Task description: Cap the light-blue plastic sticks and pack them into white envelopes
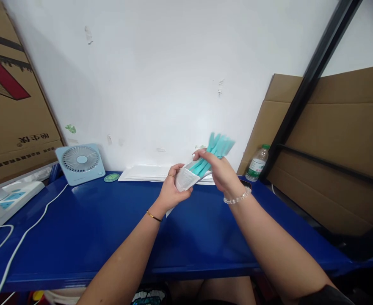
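My left hand (167, 192) is closed around a white paper-like packet (185, 179) above the middle of the table. My right hand (222, 171) grips a bundle of slim teal strips (218, 145) with wider, fanned-out ends, whose exact kind I cannot make out. The lower ends of the strips lie at the packet's mouth; how deep they reach inside is hidden. The fanned ends point up and to the right, slightly blurred.
White flat sheets (138, 173) lie along the wall at the back of the blue table (110, 228). A light-blue fan (82, 163), round green disc (111, 178) and power strip (13, 203) are left. A bottle (258, 164) stands right, near a black post (313, 80) and cardboard (338, 156).
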Demonstrator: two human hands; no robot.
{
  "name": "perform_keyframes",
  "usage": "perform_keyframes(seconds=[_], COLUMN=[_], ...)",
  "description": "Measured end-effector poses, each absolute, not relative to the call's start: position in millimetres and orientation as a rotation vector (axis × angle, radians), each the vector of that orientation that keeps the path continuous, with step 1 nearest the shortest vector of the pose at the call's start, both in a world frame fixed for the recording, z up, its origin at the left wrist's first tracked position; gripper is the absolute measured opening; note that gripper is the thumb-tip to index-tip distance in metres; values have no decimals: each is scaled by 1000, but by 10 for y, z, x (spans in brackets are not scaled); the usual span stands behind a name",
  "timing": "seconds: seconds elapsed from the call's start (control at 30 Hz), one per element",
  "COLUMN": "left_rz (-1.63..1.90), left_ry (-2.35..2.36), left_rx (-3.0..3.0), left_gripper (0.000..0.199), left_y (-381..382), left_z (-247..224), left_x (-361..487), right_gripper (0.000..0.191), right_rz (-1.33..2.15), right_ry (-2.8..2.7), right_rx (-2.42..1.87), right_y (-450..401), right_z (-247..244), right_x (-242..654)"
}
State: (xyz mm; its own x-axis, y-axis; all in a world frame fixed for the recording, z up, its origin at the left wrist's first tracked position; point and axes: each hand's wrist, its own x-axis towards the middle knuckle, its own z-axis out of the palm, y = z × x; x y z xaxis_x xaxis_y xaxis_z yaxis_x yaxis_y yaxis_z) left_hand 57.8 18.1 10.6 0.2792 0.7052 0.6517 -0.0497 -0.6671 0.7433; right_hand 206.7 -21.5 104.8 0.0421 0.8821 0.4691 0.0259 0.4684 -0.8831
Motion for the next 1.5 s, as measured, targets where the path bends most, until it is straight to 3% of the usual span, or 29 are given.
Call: perform_keyframes(seconds=[0.5, 0.73, 0.83, 0.93, 1.07, 1.2, 1.33, 1.5], left_rz=[1442, 961, 980, 1097, 1131, 1075, 1108, 1205], left_ry=[437, 134, 212, 391, 459, 466, 456, 424], left_rx=[1448, 1121, 1124, 1150, 1161, 1203, 1185, 1178], left_gripper=[66, 62, 60, 49, 36, 32, 36, 39], left_y=[261, 229, 212, 203, 199, 198, 201, 178], left_z=[56, 56, 80, 107, 124, 115, 106, 112], left_x=[484, 425, 393, 366, 347, 331, 326, 345], right_gripper=[40, 47, 39, 43, 38, 40, 55, 32], right_rz=[835, 844, 574, 99, -370, -336, -420, -571], right_ry=[-1766, -2128, -2122, -2032, -2307, -2536, -2252, -2335], right_rx=[-974, -794, -917, -976, -934, -972, -841, -767], right_y=[-158, -85, -42, -35, -76, -98, -93, -116], right_z=[1376, 1313, 1233, 1192, 1247, 1323, 1283, 1153], right_x=[1861, 2084, 2109, 2109, 2153, 2213, 2251, 2228])
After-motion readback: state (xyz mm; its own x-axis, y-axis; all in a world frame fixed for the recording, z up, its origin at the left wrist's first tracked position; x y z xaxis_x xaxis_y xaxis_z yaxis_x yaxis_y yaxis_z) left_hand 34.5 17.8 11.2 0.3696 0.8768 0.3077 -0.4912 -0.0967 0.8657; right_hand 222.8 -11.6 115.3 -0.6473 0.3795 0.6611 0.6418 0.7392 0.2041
